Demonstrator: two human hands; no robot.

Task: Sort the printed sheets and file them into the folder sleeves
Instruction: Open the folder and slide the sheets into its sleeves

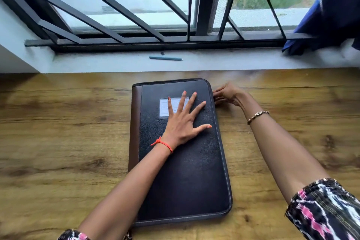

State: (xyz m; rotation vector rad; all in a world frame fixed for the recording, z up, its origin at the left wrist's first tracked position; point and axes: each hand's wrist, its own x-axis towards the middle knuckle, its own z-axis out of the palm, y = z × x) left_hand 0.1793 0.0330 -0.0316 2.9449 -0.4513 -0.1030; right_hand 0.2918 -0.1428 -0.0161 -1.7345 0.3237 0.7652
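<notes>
- Wooden desk (68,122) below a barred window (136,6); the zip folder (185,171) lies closed in the middle, with no printed sheets in sight.
- And the hands?
- The left hand (182,124) presses flat on the cover, fingers spread. The right hand (227,94) curls at the folder's far right edge; blur hides whether it pinches a zip pull.
- Risks?
- If the left hand lifts early, a tug probably slides the folder. A snagged zip could jerk, and any loose sheets inside might spill or crease.
</notes>
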